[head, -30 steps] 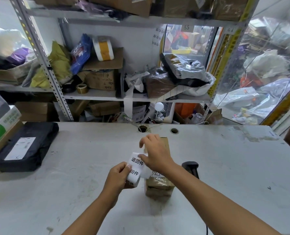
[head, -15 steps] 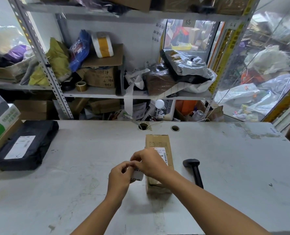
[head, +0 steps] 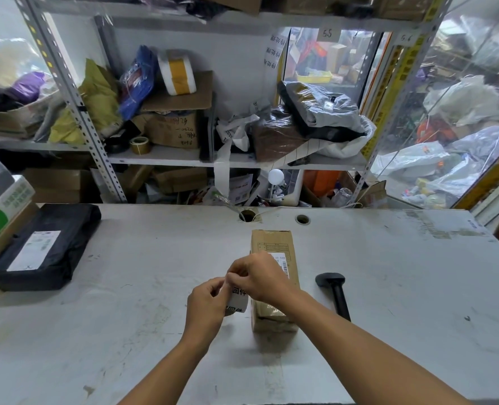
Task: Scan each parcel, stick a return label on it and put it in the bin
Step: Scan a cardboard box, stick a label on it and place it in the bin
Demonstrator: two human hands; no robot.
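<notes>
Peeling further now: both hands (head: 233, 287) pinching thin floppy white printed return label (head: 238, 298) beside stiff, probably light brown cardboard parcel (head: 274, 252); best held by corner.

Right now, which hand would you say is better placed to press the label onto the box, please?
Right, probably. The right hand pinches the label from above and already hangs over the box. The left hand grips the label strip further left, off the box.
</notes>
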